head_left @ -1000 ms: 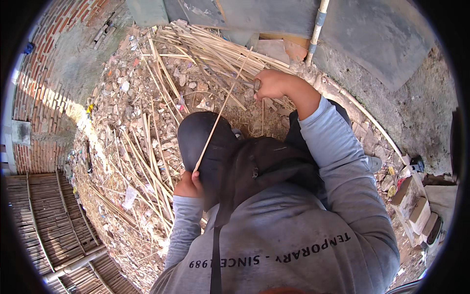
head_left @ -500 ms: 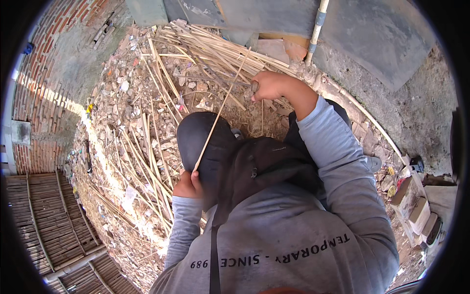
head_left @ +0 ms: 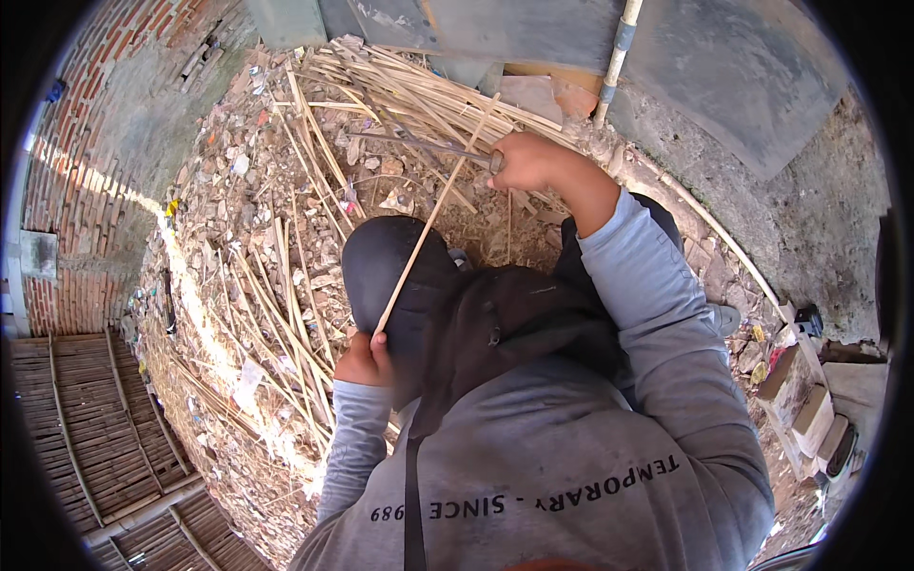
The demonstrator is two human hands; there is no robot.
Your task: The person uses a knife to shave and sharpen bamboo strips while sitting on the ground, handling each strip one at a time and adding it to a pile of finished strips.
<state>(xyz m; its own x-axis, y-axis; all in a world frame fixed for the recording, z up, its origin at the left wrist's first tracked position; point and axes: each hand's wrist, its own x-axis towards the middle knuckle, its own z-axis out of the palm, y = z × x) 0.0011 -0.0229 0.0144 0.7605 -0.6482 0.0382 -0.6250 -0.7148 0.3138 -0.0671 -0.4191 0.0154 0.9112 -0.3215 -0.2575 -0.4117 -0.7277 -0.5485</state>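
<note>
My left hand is closed on the near end of a long, pale bamboo strip, beside my dark-clad left knee. The strip slants up and away to the right, across the knee, its far end over the heap of strips. My right hand is closed round the handle of a long, thin-bladed knife, whose blade points left. The blade crosses the strip's far part; I cannot tell whether they touch.
A heap of bamboo strips lies ahead, with more loose strips on the rubble to the left. A pale pipe stands by the grey wall panels. Brick walling and a slatted bamboo panel are at far left.
The knife's blade has tipped slightly upward in the picture. The bamboo strip has turned to show a broader face, its far end shifting a little right. My left hand stays nearly in place.
</note>
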